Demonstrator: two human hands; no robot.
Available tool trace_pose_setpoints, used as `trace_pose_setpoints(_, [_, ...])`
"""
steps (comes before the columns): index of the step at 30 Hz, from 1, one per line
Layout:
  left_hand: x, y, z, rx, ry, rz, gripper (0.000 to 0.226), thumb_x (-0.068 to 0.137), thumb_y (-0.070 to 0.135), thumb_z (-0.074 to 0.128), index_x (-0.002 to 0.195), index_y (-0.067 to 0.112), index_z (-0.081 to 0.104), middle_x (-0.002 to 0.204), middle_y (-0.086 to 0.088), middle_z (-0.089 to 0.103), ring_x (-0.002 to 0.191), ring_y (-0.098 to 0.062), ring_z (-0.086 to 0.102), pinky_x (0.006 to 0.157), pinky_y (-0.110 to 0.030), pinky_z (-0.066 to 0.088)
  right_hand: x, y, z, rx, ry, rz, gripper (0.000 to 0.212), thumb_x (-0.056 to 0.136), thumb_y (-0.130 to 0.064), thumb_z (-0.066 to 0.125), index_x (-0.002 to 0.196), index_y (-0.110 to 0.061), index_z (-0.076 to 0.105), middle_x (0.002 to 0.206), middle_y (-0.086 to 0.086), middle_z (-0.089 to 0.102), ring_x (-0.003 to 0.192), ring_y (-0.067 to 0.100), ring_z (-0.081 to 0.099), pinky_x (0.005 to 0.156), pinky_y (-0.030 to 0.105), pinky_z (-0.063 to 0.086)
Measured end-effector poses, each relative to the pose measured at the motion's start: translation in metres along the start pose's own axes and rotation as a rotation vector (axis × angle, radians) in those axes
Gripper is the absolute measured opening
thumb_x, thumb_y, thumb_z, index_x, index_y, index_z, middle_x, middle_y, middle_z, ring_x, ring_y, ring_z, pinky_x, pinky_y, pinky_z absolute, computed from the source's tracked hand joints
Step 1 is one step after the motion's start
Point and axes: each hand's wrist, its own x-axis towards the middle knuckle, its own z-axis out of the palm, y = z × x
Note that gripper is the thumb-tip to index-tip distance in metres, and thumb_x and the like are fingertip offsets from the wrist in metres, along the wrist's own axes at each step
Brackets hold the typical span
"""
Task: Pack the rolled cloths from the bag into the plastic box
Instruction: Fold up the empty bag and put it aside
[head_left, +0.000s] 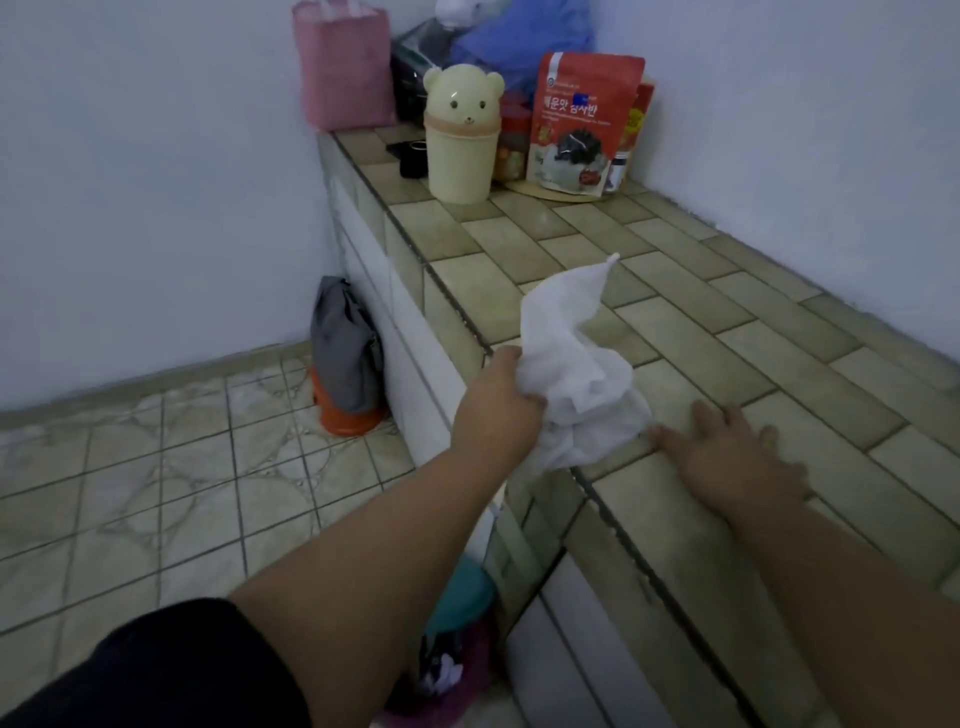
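The left hand grips a crumpled white cloth with fingers curled round its middle, holding it above the front edge of the tiled counter. The cloth's long axis runs from its bunched lower end near that edge up to a thin tip that points up and away, toward the counter's back. The right hand lies palm down on the counter, fingers spread, its forefinger just beside the cloth's lower end. A bear-shaped bin, a red pouch and a pink bag stand at the far end.
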Motion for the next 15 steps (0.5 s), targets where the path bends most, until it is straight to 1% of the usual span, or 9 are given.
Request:
trace_pose_setpoints(2, [-0.013,-0.023,-0.030,0.019,0.056,-0.067,0.037,0.086,0.022,0.058,0.121,0.016,0.047,0.093,0.007,0.048,0.080,-0.012,0.049,0.064,-0.022,0.032,-0.019,-0.035,0.004,0.026,0.034,-0.173,0.072,0.083,-0.074,0.026,0.141,-0.031,0.034,0.153,0.005,0.027,0.138,0.032,0.026,0.109,0.056,0.023])
trace_pose_setpoints(4, [-0.030,-0.053,-0.063,0.008,0.135,-0.180,0.049,0.083,0.020,0.062,0.128,0.018,0.044,0.098,0.005,0.049,0.086,-0.016,0.050,0.069,-0.021,0.034,-0.045,-0.079,0.015,0.011,0.135,-0.448,0.058,0.089,-0.061,0.031,0.135,-0.028,0.044,0.147,0.004,0.039,0.134,0.024,0.035,0.108,0.054,0.022])
trace_pose_setpoints(6, [-0.053,-0.087,-0.092,-0.044,0.226,-0.307,0.056,0.079,0.023,0.065,0.130,0.025,0.043,0.104,0.005,0.050,0.090,-0.017,0.049,0.074,-0.026,0.038,-0.072,-0.118,0.040,0.020,0.210,-0.736,0.055,0.088,-0.049,0.038,0.137,-0.024,0.044,0.148,0.004,0.040,0.135,0.021,0.035,0.110,0.051,0.018])
trace_pose_setpoints(7, [-0.067,-0.105,-0.103,-0.059,0.264,-0.362,0.057,0.078,0.025,0.067,0.130,0.027,0.043,0.106,0.006,0.049,0.090,-0.018,0.049,0.076,-0.030,0.040,-0.084,-0.131,0.057,0.018,0.196,-0.849,0.057,0.087,-0.045,0.040,0.139,-0.022,0.042,0.149,0.004,0.037,0.136,0.021,0.033,0.112,0.049,0.017])
trace_pose_setpoints(8, [-0.085,-0.125,-0.109,-0.065,0.288,-0.413,0.057,0.078,0.026,0.068,0.130,0.028,0.043,0.106,0.006,0.049,0.091,-0.019,0.050,0.078,-0.032,0.043,-0.093,-0.140,0.076,-0.017,0.132,-0.917,0.059,0.087,-0.042,0.041,0.142,-0.021,0.038,0.152,0.004,0.032,0.139,0.021,0.028,0.114,0.048,0.014])
trace_pose_setpoints(9, [-0.105,-0.147,-0.110,-0.067,0.298,-0.461,0.058,0.078,0.026,0.068,0.130,0.029,0.043,0.107,0.006,0.049,0.092,-0.019,0.051,0.079,-0.033,0.044,-0.098,-0.143,0.096,-0.089,0.038,-0.938,0.059,0.089,-0.040,0.042,0.145,-0.022,0.032,0.156,0.004,0.024,0.142,0.021,0.021,0.116,0.048,0.009])
trace_pose_setpoints(11, [-0.156,-0.190,-0.097,-0.077,0.280,-0.568,0.055,0.079,0.029,0.069,0.128,0.030,0.044,0.108,0.006,0.054,0.090,-0.018,0.055,0.077,-0.033,0.047,-0.096,-0.133,0.135,-0.349,-0.152,-0.871,0.064,0.091,-0.038,0.043,0.149,-0.025,0.020,0.160,0.003,0.008,0.146,0.025,0.004,0.116,0.052,-0.002])
trace_pose_setpoints(13, [-0.209,-0.227,-0.071,-0.124,0.253,-0.707,0.050,0.079,0.031,0.069,0.124,0.031,0.046,0.103,0.005,0.060,0.086,-0.017,0.061,0.072,-0.033,0.051,-0.085,-0.114,0.161,-0.682,-0.156,-0.835,0.066,0.092,-0.041,0.038,0.150,-0.020,0.015,0.159,0.009,0.004,0.145,0.031,-0.002,0.114,0.055,-0.009])
trace_pose_setpoints(15, [-0.260,-0.259,-0.035,-0.170,0.250,-0.871,0.045,0.076,0.031,0.072,0.115,0.031,0.050,0.095,0.006,0.063,0.079,-0.011,0.061,0.064,-0.028,0.050,-0.076,-0.100,0.183,-0.951,-0.055,-0.864,0.062,0.096,-0.040,0.025,0.150,-0.010,0.014,0.158,0.015,0.009,0.144,0.037,-0.002,0.110,0.060,-0.015])
